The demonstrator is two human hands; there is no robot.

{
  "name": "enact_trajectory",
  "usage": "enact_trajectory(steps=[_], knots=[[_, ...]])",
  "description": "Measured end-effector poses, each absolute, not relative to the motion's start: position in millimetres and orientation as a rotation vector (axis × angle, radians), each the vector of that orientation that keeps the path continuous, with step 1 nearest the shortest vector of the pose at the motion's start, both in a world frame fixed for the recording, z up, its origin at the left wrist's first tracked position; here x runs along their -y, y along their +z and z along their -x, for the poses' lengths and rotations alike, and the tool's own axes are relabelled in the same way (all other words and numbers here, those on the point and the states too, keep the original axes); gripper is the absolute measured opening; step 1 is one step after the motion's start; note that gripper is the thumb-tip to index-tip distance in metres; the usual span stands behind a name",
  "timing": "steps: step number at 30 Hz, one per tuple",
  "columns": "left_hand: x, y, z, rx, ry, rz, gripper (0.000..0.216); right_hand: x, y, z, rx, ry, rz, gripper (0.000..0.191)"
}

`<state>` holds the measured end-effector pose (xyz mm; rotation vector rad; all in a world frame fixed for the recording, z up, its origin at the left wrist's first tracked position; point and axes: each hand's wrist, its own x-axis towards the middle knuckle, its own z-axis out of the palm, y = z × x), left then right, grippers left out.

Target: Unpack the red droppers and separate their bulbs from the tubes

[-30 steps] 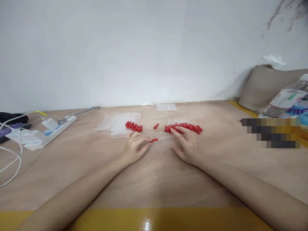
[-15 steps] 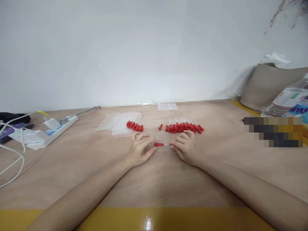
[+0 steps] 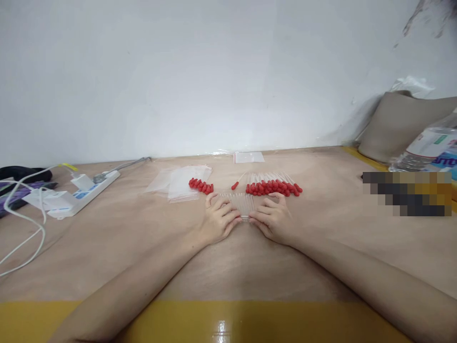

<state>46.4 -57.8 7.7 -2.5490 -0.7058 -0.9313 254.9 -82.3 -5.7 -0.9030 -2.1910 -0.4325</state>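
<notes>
- Bottom of the frame: shiny yellow strip [image 3: 185, 319] along the near edge, then wide flat tan table [image 3: 228, 271].
- Middle: left hand [image 3: 220, 220] and right hand [image 3: 274, 220], both pinching narrow on one thin clear stick [image 3: 244, 217], red at the left fingertips.
- Just above: row of thin clear tubes [image 3: 245, 205], too close to count.
- Higher: one lone red-bulbed white stick [image 3: 234, 185]; to the right, one bunch of red-bulbed sticks [image 3: 274, 187]; to the left, one heap of smooth red bulbs [image 3: 201, 185].
</notes>
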Motion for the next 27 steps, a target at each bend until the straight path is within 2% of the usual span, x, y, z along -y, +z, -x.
enact_trajectory(steps=[5,12,21,24,27], knots=[[60.2,11.6,-45.3,0.694,-0.815,2.586,0.017,84.0,-4.4,-254.3,2.176,-0.54,0.86,0.014],[62.2,15.6,-44.2,0.703,-0.755,2.672,0.021,85.4,-4.9,-258.8,2.14,-0.861,0.755,0.009],[61.5,15.8,-35.6,0.751,-0.681,2.879,0.028,94.0,4.4,-264.0,2.022,-1.144,0.596,0.019],[57.7,14.7,-22.1,0.84,-0.714,2.872,0.032,92.5,4.5,-273.7,1.954,-1.137,0.657,0.021],[47.7,11.9,-7.1,1.023,-0.838,2.807,0.029,88.4,2.3,-280.2,1.919,-0.97,0.882,0.018]])
